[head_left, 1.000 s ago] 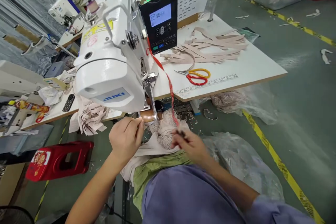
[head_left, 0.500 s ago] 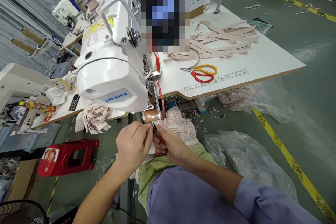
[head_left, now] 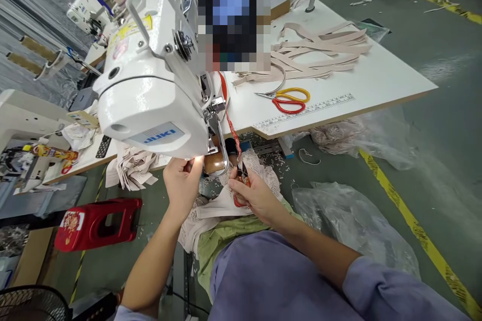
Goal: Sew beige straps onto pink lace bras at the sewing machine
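My right hand (head_left: 258, 195) grips a pair of thread snips (head_left: 244, 180) with dark blades spread apart and red on the handle. A red cord (head_left: 233, 133) hangs from the machine down to about the snips. My left hand (head_left: 183, 183) is pinched closed beside the needle area of the white sewing machine (head_left: 139, 105); what its fingertips hold is too small to make out. Between the hands is the machine's rounded brown arm end (head_left: 214, 163). Below it, a pale lace garment (head_left: 211, 210) lies over the green cloth (head_left: 226, 238) on my lap.
On the white table (head_left: 384, 88) lie yellow-and-red scissors (head_left: 289, 100), a printed ruler scale and beige straps (head_left: 324, 50). A red stool (head_left: 101, 223) stands on the floor at left, near a fan (head_left: 30, 306). Plastic bags (head_left: 350, 225) lie at right.
My hands have moved apart. The left has gone up and left to the needle area; the right has shifted slightly right with the snips, whose blades now point up.
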`<state>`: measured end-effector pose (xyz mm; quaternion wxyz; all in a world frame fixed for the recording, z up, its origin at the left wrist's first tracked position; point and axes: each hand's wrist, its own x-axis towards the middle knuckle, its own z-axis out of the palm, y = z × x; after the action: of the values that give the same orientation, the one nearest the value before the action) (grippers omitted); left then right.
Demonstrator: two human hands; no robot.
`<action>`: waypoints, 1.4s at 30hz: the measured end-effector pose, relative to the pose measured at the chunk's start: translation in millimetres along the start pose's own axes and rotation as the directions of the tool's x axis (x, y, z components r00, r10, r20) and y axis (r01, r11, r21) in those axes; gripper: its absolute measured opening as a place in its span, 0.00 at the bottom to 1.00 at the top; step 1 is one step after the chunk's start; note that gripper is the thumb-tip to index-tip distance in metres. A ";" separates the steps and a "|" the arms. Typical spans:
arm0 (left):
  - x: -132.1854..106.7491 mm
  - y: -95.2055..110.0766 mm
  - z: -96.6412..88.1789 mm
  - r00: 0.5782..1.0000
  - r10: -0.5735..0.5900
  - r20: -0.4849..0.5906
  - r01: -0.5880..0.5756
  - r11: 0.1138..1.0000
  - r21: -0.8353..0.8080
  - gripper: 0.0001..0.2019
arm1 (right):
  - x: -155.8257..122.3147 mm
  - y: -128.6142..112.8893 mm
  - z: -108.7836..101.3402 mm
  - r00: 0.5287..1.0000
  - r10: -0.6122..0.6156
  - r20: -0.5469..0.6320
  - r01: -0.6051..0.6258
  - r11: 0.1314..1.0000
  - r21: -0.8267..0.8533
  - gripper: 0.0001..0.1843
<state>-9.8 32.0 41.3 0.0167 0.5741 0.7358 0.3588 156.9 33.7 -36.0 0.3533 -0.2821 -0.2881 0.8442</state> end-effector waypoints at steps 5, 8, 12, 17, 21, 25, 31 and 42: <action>2.3 7.2 3.2 0.994 -0.093 0.054 0.097 0.992 -0.081 0.14 | 0.7 -1.9 -1.3 0.999 0.026 -0.020 -0.027 0.999 -0.025 0.19; 2.8 8.0 2.2 0.991 -0.112 0.075 0.120 0.987 -0.107 0.15 | 3.2 -6.3 -0.8 0.999 -0.013 -0.052 0.010 0.998 -0.056 0.18; 2.3 8.6 -0.7 0.987 -0.127 0.096 0.140 0.980 -0.140 0.14 | 7.4 -9.5 -2.4 0.996 -0.053 -0.078 0.044 0.993 -0.113 0.17; 4.7 12.8 -0.7 0.981 -0.147 0.129 0.163 0.978 -0.130 0.17 | 14.5 -14.8 -1.0 0.983 -0.169 -0.065 0.148 0.957 -0.249 0.15; 5.7 14.5 -0.8 0.976 -0.162 0.147 0.177 0.979 -0.101 0.21 | 31.8 -30.2 6.7 0.874 -0.485 -0.012 0.384 0.706 -0.595 0.10; 5.7 13.6 -1.9 0.981 -0.134 0.140 0.145 0.987 -0.066 0.18 | 55.9 -39.9 9.8 0.717 -0.667 0.206 0.552 0.362 -0.751 0.13; 5.5 6.2 1.0 0.991 -0.081 0.110 0.085 0.996 -0.032 0.15 | 73.1 -34.5 6.3 0.640 -0.682 0.354 0.555 0.092 -0.826 0.15; -20.7 -19.5 -1.8 0.592 0.756 0.280 -0.792 0.610 0.027 0.12 | 5.5 -58.6 -35.8 0.879 0.193 0.435 0.079 0.842 -0.533 0.13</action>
<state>-19.8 11.8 24.0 -0.0953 0.8753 0.4289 0.2019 203.4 82.5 -21.5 0.1532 -0.1637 -0.5806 0.7827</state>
